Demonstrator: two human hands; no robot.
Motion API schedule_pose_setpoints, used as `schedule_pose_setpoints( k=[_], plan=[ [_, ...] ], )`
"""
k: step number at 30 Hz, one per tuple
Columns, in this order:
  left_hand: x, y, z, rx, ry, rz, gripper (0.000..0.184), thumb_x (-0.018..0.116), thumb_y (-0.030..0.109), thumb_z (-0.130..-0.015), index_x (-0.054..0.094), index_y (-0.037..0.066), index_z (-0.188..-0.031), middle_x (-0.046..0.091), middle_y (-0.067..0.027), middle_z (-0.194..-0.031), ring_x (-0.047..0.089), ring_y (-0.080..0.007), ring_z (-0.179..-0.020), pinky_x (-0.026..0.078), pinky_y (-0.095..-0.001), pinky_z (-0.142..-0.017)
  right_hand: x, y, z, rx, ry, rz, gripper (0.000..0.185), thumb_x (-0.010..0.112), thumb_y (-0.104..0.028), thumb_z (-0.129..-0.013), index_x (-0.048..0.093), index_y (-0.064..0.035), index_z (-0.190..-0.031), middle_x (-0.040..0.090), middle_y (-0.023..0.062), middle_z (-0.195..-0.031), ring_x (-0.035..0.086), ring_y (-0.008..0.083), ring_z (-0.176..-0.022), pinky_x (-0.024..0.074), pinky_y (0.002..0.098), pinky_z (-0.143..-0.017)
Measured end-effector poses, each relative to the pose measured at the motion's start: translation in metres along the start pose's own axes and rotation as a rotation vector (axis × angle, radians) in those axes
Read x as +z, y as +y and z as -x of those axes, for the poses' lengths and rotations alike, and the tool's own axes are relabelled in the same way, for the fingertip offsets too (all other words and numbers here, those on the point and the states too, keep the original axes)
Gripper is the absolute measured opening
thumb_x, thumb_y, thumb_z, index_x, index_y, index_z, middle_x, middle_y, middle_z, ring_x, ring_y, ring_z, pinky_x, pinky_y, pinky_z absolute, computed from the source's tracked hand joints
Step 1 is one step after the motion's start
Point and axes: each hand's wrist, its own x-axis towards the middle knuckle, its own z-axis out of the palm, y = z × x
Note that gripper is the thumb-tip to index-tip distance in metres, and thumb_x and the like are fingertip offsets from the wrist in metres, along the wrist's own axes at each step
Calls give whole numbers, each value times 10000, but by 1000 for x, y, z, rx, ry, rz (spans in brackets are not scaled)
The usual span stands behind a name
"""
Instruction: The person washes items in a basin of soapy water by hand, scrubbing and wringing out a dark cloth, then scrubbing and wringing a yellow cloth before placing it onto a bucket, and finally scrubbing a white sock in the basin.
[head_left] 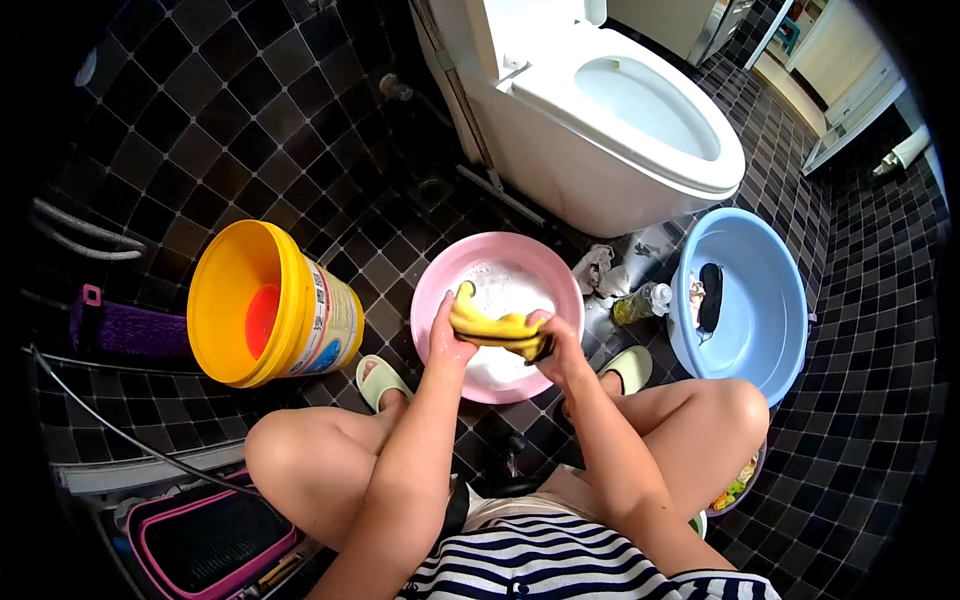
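Observation:
A wet-looking yellow cloth (495,328) with black parts, perhaps a sock, stretches between my two hands. My left hand (450,337) is closed around its left end, and my right hand (561,350) grips the darker right end. Both hands are over the pink basin (424,312), which stands on the floor between my feet. White suds (505,285) cover the water in it. Suds or water wet my left fingers. My hands partly hide the cloth's ends.
A yellow bucket (318,318) with something red inside stands at left. On the right are a blue basin (755,300) holding a black item (711,297), a clear bottle (642,304) and crumpled cloth (600,272). The toilet (600,150) rises behind the pink basin.

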Motion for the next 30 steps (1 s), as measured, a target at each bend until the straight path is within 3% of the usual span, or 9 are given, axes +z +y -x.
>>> schedule_pose_setpoints(
  k=[2, 5, 6, 9, 10, 15, 18, 21, 30],
  plan=[
    [11, -11, 11, 32, -47, -64, 364, 656, 301, -834, 566, 100, -1124, 573, -102, -1156, 548, -295, -1071, 424, -491, -949, 3, -1, -6, 30, 125, -165, 321, 597, -338, -840, 546, -70, -1010, 589, 128, -993, 595, 297, -952, 489, 550, -842],
    [18, -14, 14, -44, -137, -160, 260, 652, 217, -847, 578, 81, -1056, 627, -93, -1044, 604, -258, -967, 477, -436, -890, 16, 13, -20, -34, 153, 77, 400, 661, -303, -833, 532, -85, -1143, 574, 103, -1072, 569, 289, -1032, 502, 537, -818],
    [18, -10, 14, -8, -112, -211, 258, 648, 211, -845, 577, 70, -1049, 630, -98, -1034, 609, -254, -958, 482, -424, -883, 25, 14, -20, -33, 188, 93, 379, 658, -141, -815, 528, -78, -1165, 572, 91, -1025, 583, 233, -965, 528, 438, -780],
    [20, 7, 15, 116, -75, -326, 248, 626, 190, -839, 575, 48, -1036, 635, -107, -1010, 618, -250, -938, 492, -406, -864, 30, 25, -29, -220, 190, 432, 395, 623, -49, -776, 538, -85, -1160, 568, 87, -985, 582, 193, -890, 526, 356, -752],
    [22, 12, 19, 83, -74, -326, 260, 594, 196, -840, 571, 29, -1038, 634, -115, -1010, 618, -251, -942, 492, -395, -866, 43, 24, -24, -198, 212, 566, 417, 593, -6, -728, 553, -64, -1138, 559, 73, -965, 567, 159, -839, 506, 294, -712],
    [-2, 31, 7, -151, -243, -277, 356, 482, 258, -865, 564, -16, -1076, 631, -129, -983, 614, -239, -856, 501, -354, -808, 94, 43, 4, -852, 152, 1267, 285, 681, -138, -672, 613, -72, -941, 558, 158, -949, 532, 361, -932, 451, 411, -829],
    [2, 25, 10, -267, -356, 80, 266, 525, 116, -855, 543, 44, -1111, 602, -123, -1016, 597, -178, -817, 504, -267, -685, 121, 54, 26, -892, -41, 1361, 216, 691, -241, -680, 626, -63, -783, 538, 159, -1040, 508, 360, -945, 446, 431, -805],
    [-10, 8, 16, 65, -265, -127, 296, 523, 284, -882, 501, 149, -1144, 567, -80, -830, 555, -176, -666, 487, -313, -584, 116, 65, 16, -969, 35, 1366, 182, 681, -218, -701, 599, -57, -680, 544, 138, -878, 521, 334, -850, 455, 418, -698],
    [-47, -11, -16, 25, -394, -150, 181, 471, 268, -901, 568, 119, -937, 571, -72, -818, 565, -206, -737, 492, -347, -660, 76, 62, -20, -1061, 187, 1487, 114, 647, -171, -714, 590, -73, -712, 551, 103, -799, 548, 298, -782, 476, 414, -592]
  ],
)
